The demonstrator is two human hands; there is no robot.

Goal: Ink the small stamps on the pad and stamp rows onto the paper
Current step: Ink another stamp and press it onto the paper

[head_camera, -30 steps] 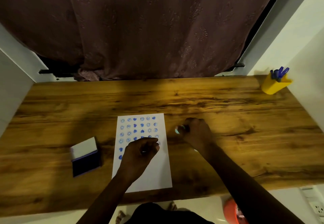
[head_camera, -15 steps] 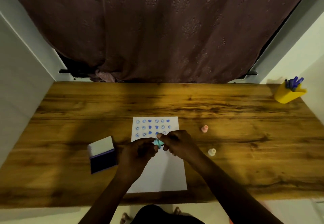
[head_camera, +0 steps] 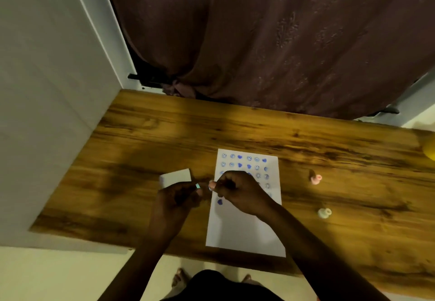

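Observation:
The white paper [head_camera: 244, 225] lies on the wooden desk [head_camera: 353, 206], with rows of blue smileys and hearts across its top and one heart lower left. My left hand [head_camera: 176, 200] pinches a small teal stamp [head_camera: 197, 185] just left of the paper. My right hand [head_camera: 237, 193] hovers over the paper's left side, fingers pinched on a small pale piece [head_camera: 210, 185] close to the stamp; the blur hides what that piece is. The ink pad's white lid [head_camera: 176, 177] shows behind my left hand, and the pad itself is hidden.
A pink stamp [head_camera: 315, 179] and a cream stamp [head_camera: 324, 213] stand on the desk right of the paper. A yellow holder [head_camera: 430, 147] is cut off at the right edge. A white wall borders the desk's left side, and a dark curtain hangs behind it.
My hands met over the paper around the teal stamp, then shifted left toward the ink pad and drew slightly apart. The stamp is now in my left fingers. My head has swung left.

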